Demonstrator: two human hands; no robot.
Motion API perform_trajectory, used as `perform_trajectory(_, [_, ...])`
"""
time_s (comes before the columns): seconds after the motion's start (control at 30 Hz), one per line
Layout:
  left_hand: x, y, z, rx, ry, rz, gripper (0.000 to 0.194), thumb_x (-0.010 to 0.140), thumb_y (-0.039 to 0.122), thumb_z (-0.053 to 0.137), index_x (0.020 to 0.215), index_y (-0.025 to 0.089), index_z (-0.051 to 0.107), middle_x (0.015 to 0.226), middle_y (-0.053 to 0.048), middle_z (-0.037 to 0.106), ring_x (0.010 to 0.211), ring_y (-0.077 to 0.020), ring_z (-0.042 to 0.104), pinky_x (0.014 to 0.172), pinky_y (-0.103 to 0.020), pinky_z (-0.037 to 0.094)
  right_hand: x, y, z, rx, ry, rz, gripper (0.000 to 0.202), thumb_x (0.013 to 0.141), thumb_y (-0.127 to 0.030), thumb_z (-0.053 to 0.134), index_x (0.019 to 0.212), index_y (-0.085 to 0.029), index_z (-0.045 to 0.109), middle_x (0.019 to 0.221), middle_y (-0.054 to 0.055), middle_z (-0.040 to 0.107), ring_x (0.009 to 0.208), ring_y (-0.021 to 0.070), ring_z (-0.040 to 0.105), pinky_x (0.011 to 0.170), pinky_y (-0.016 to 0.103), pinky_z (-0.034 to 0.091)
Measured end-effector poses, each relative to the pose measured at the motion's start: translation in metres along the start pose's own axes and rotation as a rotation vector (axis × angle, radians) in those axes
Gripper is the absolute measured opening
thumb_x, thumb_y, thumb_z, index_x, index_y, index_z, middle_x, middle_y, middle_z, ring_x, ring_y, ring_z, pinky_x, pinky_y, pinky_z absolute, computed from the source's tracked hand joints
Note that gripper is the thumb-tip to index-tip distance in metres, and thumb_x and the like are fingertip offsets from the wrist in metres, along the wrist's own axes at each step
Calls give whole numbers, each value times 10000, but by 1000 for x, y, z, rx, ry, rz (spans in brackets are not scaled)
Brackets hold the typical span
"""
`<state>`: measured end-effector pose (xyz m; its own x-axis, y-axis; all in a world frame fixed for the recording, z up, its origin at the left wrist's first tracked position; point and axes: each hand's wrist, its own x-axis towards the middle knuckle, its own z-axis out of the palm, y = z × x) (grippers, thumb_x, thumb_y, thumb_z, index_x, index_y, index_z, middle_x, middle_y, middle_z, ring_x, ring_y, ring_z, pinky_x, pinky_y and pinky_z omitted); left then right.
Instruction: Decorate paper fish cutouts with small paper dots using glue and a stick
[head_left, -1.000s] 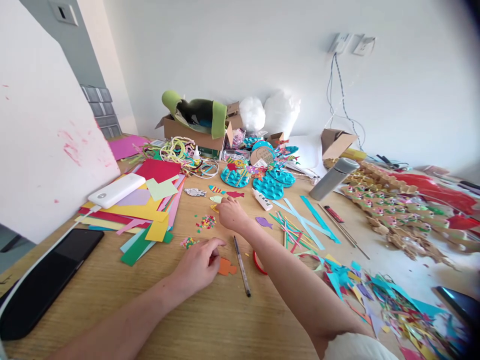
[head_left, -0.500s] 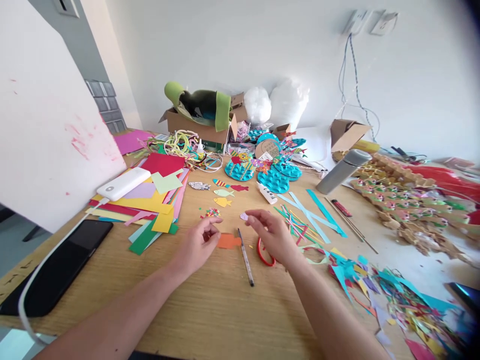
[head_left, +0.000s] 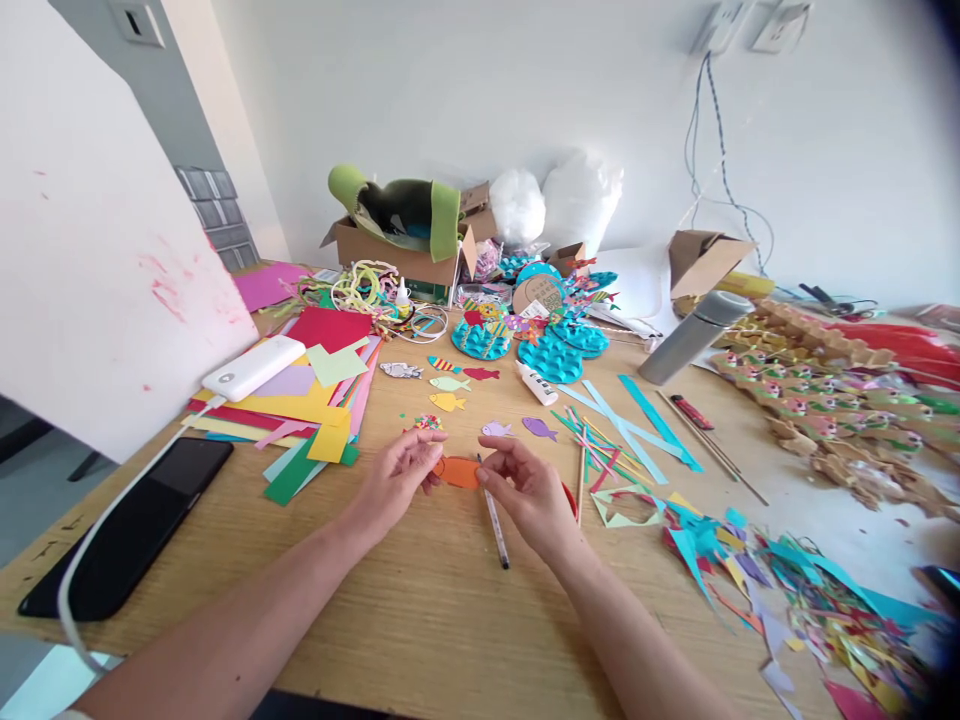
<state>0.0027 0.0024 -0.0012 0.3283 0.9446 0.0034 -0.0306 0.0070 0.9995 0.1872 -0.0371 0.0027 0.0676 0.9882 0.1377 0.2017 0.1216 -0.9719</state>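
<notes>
An orange paper fish (head_left: 458, 472) is stretched between my two hands, just above the table. My left hand (head_left: 397, 478) pinches its left end, and my right hand (head_left: 531, 497) pinches its right end. Under the fish and beside my right fingers lies a pen (head_left: 494, 525). Red-handled scissors (head_left: 570, 498) are mostly hidden behind my right hand. Beyond my hands lie a pale lilac paper fish (head_left: 496, 429), a purple one (head_left: 540, 428), a yellow one (head_left: 448, 402), a pale green one (head_left: 450, 384) and a red one (head_left: 481, 373). Small colourful bits (head_left: 425, 423) sit near my left fingertips.
Coloured paper sheets (head_left: 330, 330) and a white power bank (head_left: 255, 367) lie left, above a black phone (head_left: 142, 520). A glue bottle (head_left: 537, 384) and paper strips (head_left: 622, 430) are right of centre. Paper scraps (head_left: 817, 590) cover the right front; a grey flask (head_left: 694, 338) stands behind.
My right hand has let go of the pale lilac fish, which now lies beside the purple one. Both hands have taken up the orange fish from the table.
</notes>
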Motion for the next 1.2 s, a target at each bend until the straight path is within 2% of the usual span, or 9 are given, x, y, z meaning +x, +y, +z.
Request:
perform_trajectory(0.1, [1,0,0,-107,3,-58,561,799,629,588,1019,117,648,858,-57,632,647,-133,595,559,-245,455,0,1,-1,11,17,-1,388,769,-347,675,1110,-178,602,707,-6,614,669,150,570,648,298,444])
perform_trajectory(0.17, [1,-1,0,-113,-16,-69,546,792,636,589,928,112,661,847,-67,640,665,-140,597,561,-245,454,0,2,-1,18,25,-1,384,768,-351,677,1103,-179,605,702,-8,609,660,148,566,645,298,445])
perform_trajectory(0.33, [2,-1,1,-71,-67,-77,378,696,504,731,764,143,641,674,-6,588,632,-128,542,563,-238,446,0,1,-1,19,18,-15,370,767,-360,678,1084,-183,608,694,-7,610,658,149,572,636,295,451])
perform_trajectory(0.43, [2,0,1,-50,-75,-76,330,677,459,735,729,151,631,642,9,570,594,-113,502,551,-235,434,0,3,-1,19,8,-12,383,772,-383,680,1093,-189,605,704,-3,611,668,153,576,643,299,453])
perform_trajectory(0.63, [2,-1,1,-41,-78,-69,292,683,430,717,713,155,625,647,16,562,588,-107,489,551,-234,425,-1,4,-1,14,-29,-13,434,766,-390,708,1138,-196,598,812,22,646,778,170,610,733,321,475])
perform_trajectory(0.87, [1,0,2,-55,-94,-75,312,703,441,729,729,143,641,625,8,577,592,-114,504,550,-235,418,-2,5,1,6,2,-21,390,769,-329,673,1130,-197,602,771,8,622,744,166,588,712,313,469])
perform_trajectory(1.07, [4,1,-1,-97,-17,-50,399,765,541,668,766,144,631,635,-4,588,612,-125,535,534,-227,414,-2,3,-2,58,68,-57,391,773,-319,678,1138,-201,607,758,-2,578,713,152,559,675,290,465])
perform_trajectory(1.2, [5,0,-4,-100,10,-37,398,746,530,701,749,135,653,618,-2,584,586,-112,520,538,-223,408,-3,2,-3,100,99,-91,404,774,-337,696,1146,-206,607,777,4,582,741,157,560,688,290,465])
